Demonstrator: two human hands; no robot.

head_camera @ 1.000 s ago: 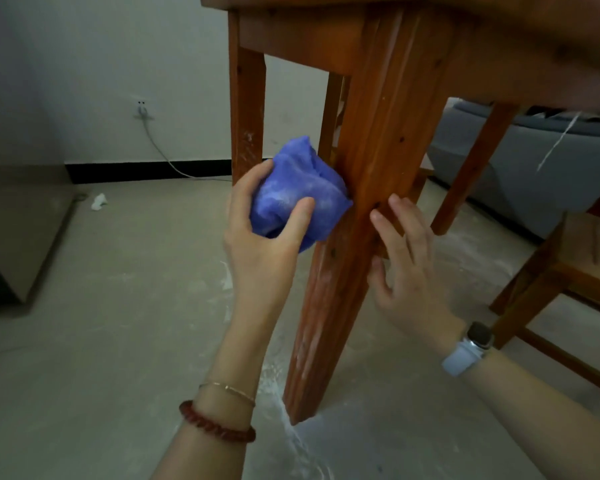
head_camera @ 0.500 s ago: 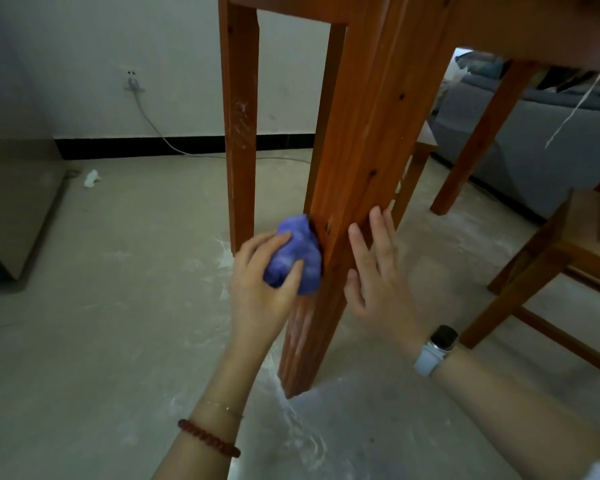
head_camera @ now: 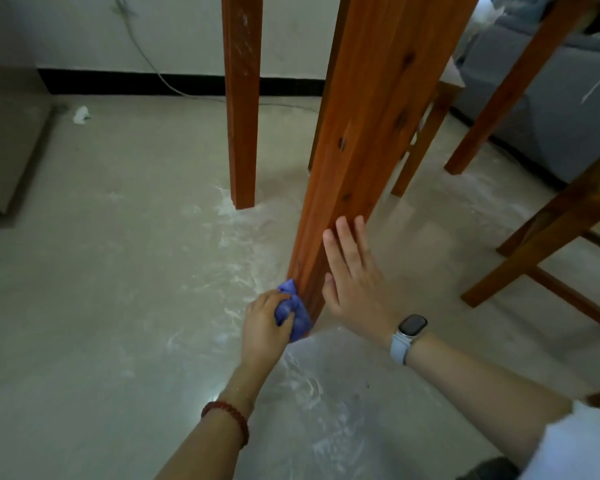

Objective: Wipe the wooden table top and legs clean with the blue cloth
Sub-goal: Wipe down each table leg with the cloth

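Where the near leg [head_camera: 357, 161] of the wooden counter meets the floor [head_camera: 118, 271], the blue cloth [head_camera: 293, 315] is bunched and pressed against the foot of the wood. It is gripped by the left hand [head_camera: 264, 327], whose fingers [head_camera: 274, 297] are curled over its top while the thumb closes on it from beside. Just beyond those fingers stands the leg itself; on its other face the right hand [head_camera: 354, 282] is laid flat, fingers [head_camera: 343, 237] straight and spread, nothing being held. A watch [head_camera: 411, 327] is worn on that wrist and a bead bracelet [head_camera: 229, 419] on the left.

Since the cloth sits at the very bottom, this leg is judged almost finished. Pale smears can be seen on the farther leg [head_camera: 241, 98], left of the fingers, so it appears unwiped. The top is out of view; its condition cannot be told. White dust is scattered on the floor around both feet. A chair [head_camera: 551, 244] and grey sofa [head_camera: 561, 98] are seen to the right.
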